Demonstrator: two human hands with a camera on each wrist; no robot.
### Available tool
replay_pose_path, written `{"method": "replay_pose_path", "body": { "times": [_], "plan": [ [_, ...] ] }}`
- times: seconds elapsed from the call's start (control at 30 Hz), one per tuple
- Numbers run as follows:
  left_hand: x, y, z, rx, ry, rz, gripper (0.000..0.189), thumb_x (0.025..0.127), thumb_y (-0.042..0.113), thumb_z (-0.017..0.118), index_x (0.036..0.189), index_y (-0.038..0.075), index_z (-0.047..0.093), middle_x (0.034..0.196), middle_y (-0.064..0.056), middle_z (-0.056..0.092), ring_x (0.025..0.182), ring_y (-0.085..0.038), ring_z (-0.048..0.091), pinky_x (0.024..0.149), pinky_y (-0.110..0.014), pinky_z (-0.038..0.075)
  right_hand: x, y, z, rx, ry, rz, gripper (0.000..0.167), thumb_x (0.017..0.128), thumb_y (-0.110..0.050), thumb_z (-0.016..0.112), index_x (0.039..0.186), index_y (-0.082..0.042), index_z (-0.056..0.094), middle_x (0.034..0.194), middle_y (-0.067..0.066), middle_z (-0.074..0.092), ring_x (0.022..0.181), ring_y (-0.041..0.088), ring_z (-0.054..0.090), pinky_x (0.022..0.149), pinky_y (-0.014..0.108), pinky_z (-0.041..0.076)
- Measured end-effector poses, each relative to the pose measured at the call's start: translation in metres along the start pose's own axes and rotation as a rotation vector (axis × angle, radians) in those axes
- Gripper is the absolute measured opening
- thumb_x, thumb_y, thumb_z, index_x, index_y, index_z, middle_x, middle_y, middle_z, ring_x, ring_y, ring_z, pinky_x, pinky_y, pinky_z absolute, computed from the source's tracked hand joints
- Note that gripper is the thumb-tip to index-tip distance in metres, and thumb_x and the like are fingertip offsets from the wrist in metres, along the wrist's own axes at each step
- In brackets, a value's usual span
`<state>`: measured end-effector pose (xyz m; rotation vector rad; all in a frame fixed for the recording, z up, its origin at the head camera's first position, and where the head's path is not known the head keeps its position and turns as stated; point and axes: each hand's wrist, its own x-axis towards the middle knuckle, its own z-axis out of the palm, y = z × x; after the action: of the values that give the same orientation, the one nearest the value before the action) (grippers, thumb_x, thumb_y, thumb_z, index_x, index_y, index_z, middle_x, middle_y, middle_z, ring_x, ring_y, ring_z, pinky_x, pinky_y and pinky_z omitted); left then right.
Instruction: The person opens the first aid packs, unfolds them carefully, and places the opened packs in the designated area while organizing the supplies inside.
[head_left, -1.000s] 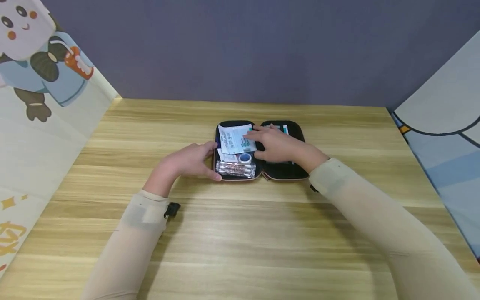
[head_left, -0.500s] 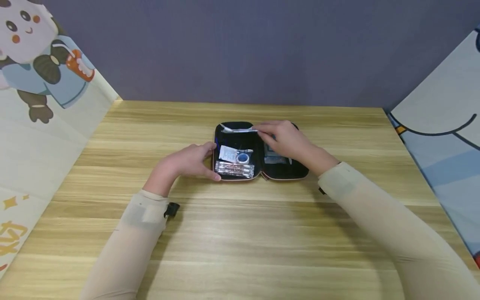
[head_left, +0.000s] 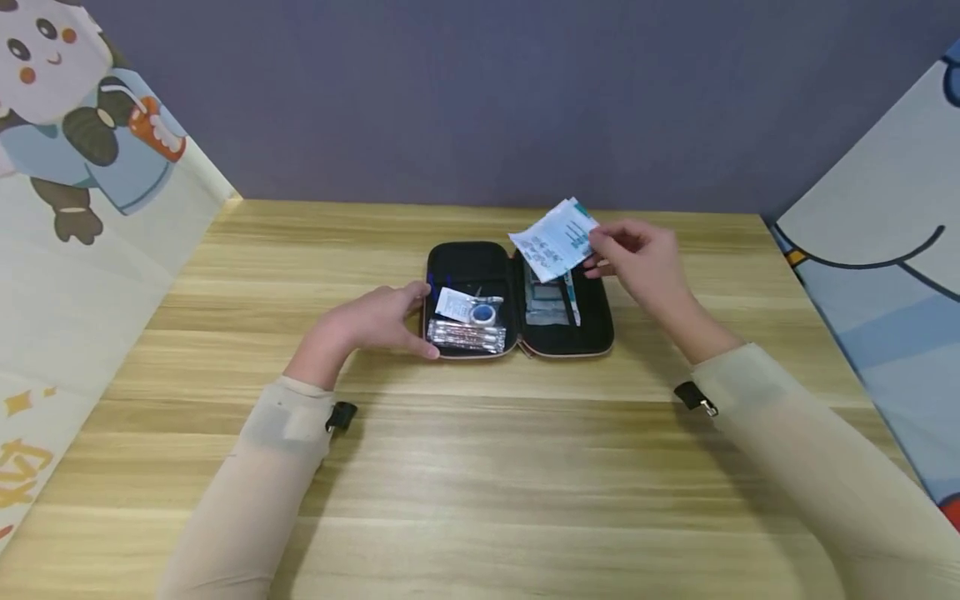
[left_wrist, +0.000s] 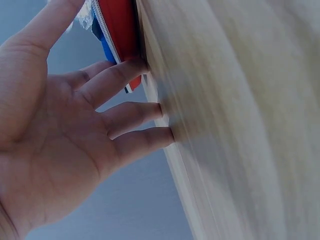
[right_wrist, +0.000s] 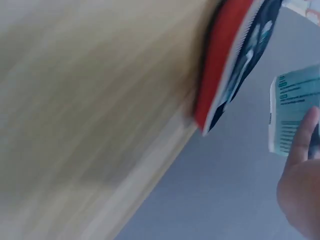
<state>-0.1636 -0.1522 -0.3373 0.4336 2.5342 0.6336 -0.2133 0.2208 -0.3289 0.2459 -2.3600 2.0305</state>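
In the head view a small black zip case [head_left: 567, 340] lies unfolded on the wooden table. My left hand [head_left: 365, 321] rests along its left edge, and the left wrist view shows the hand's [left_wrist: 75, 120] fingers fairly straight, with tips at the tabletop and case. My right hand [head_left: 643, 260] pinches a white-and-green printed packet [head_left: 555, 239] by its right side, raised over the right half's back edge. Inside the left half are a blue-centred tape roll [head_left: 482, 314], a small white packet [head_left: 452, 304] and cotton swabs in clear wrap [head_left: 467, 336].
The case's right half holds clear plastic packets [head_left: 545, 310] and a slim white-and-teal item [head_left: 572, 297]. Behind the wooden table [head_left: 480, 483] stands a dark blue-grey wall [head_left: 480, 100]. Cartoon-printed panels flank both sides. The case's outside [right_wrist: 225, 60] is red.
My right hand has lifted the printed packet out of the case's left half and carried it right and back. The left hand stays at the case's left edge.
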Motion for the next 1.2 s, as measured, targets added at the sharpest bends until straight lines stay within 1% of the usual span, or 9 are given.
{"method": "replay_pose_path", "body": {
  "times": [0.1,0.2,0.4,0.57,0.77,0.83,0.93,1.07,1.2],
  "plan": [
    [-0.001,-0.001,0.000,-0.006,0.003,-0.008,0.120,0.084,0.046,0.090,0.168,-0.003,0.019,0.169,-0.021,0.038,0.159,-0.034,0.039,0.133,-0.048,0.028,-0.003,0.005,-0.018,-0.048,0.043,0.046,0.020,0.099,-0.004,0.071,0.113,0.010,0.069,0.086,-0.002,0.077,0.071,0.010,0.076,0.071,0.030,0.067],
    [-0.001,-0.001,0.001,-0.008,0.004,-0.004,0.120,0.084,0.046,0.090,0.168,-0.002,0.020,0.169,-0.020,0.039,0.159,-0.032,0.039,0.134,-0.047,0.028,-0.009,0.009,-0.035,-0.113,0.086,0.098,0.022,0.098,-0.002,0.069,0.118,0.005,0.065,0.086,-0.006,0.073,0.070,0.007,0.076,0.072,0.028,0.067],
    [0.001,0.000,0.001,0.004,-0.009,-0.001,0.120,0.084,0.047,0.090,0.167,-0.003,0.020,0.168,-0.021,0.039,0.158,-0.034,0.040,0.134,-0.048,0.028,-0.020,0.010,-0.052,-0.335,0.054,0.142,0.055,0.095,0.000,0.065,0.148,-0.004,0.051,0.092,-0.001,0.067,0.065,0.004,0.074,0.072,0.031,0.068],
    [-0.002,-0.001,0.000,-0.007,-0.002,-0.005,0.121,0.084,0.046,0.091,0.167,-0.004,0.019,0.169,-0.022,0.038,0.158,-0.035,0.040,0.133,-0.048,0.028,-0.025,0.006,-0.043,-0.591,-0.041,0.064,0.058,0.096,-0.007,0.066,0.151,0.001,0.051,0.103,0.016,0.065,0.069,0.008,0.074,0.065,0.028,0.066],
    [-0.001,0.000,0.000,-0.018,-0.001,-0.007,0.121,0.083,0.045,0.091,0.168,-0.003,0.019,0.169,-0.022,0.038,0.159,-0.034,0.040,0.133,-0.048,0.028,-0.031,0.000,-0.024,-0.857,-0.073,-0.111,0.056,0.094,-0.012,0.068,0.145,0.006,0.055,0.099,0.022,0.071,0.081,0.028,0.074,0.057,0.025,0.052],
    [-0.001,0.000,0.000,-0.021,-0.002,-0.009,0.121,0.083,0.046,0.091,0.168,-0.003,0.019,0.169,-0.022,0.038,0.158,-0.034,0.040,0.133,-0.048,0.028,-0.033,-0.002,-0.018,-0.885,-0.082,-0.168,0.055,0.094,-0.011,0.068,0.144,0.007,0.056,0.096,0.021,0.073,0.082,0.031,0.073,0.057,0.026,0.051],
    [-0.002,0.001,-0.001,-0.021,-0.002,-0.015,0.121,0.083,0.045,0.091,0.168,-0.002,0.018,0.169,-0.021,0.038,0.159,-0.033,0.040,0.133,-0.048,0.029,-0.034,-0.005,-0.012,-0.864,-0.086,-0.167,0.054,0.095,-0.012,0.068,0.145,0.006,0.057,0.095,0.019,0.072,0.081,0.029,0.073,0.057,0.023,0.049],
    [-0.002,0.001,-0.001,-0.019,-0.004,-0.018,0.121,0.084,0.045,0.090,0.168,-0.002,0.018,0.169,-0.020,0.038,0.159,-0.032,0.039,0.133,-0.048,0.029,-0.029,-0.006,-0.012,-0.808,-0.081,-0.086,0.056,0.097,-0.017,0.067,0.148,0.002,0.056,0.099,0.017,0.070,0.081,0.025,0.070,0.058,0.021,0.047],
    [-0.001,0.000,0.000,-0.021,-0.008,-0.021,0.121,0.084,0.046,0.090,0.169,-0.002,0.018,0.170,-0.020,0.038,0.159,-0.032,0.038,0.133,-0.048,0.028,-0.025,-0.005,-0.016,-0.723,-0.089,-0.006,0.055,0.097,-0.015,0.065,0.149,-0.001,0.055,0.108,0.017,0.067,0.078,0.014,0.071,0.058,0.020,0.056]
  ]
}}
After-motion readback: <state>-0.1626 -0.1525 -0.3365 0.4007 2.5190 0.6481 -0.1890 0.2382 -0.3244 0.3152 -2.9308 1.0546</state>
